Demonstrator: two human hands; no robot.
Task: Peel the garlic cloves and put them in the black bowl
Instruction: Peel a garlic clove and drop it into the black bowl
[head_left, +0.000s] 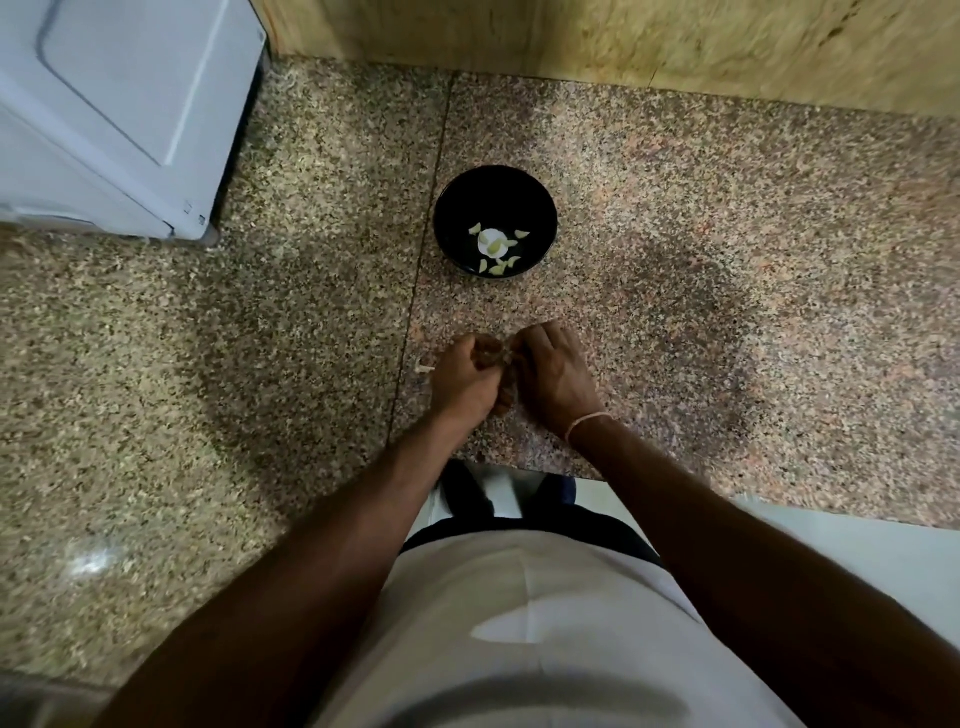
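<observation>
While the left hand (460, 376) and right hand (550, 379) meet with curled fingers, their grip's contents hidden, about seven peeled garlic cloves (498, 249) lie beyond in one round black bowl (540, 208) on the speckled granite surface (727, 260).

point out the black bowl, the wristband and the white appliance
black bowl (448, 205), head view, left inner wall
wristband (586, 422), head view, middle of the band
white appliance (104, 78), head view, top panel

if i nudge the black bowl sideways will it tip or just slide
Probably slide. The bowl looks low and wide and sits flat on the counter, so tipping seems unlikely. The polished stone would likely give little grip. Only a few cloves lie inside, so it is probably light and may skid off quickly; they could shift about.
</observation>
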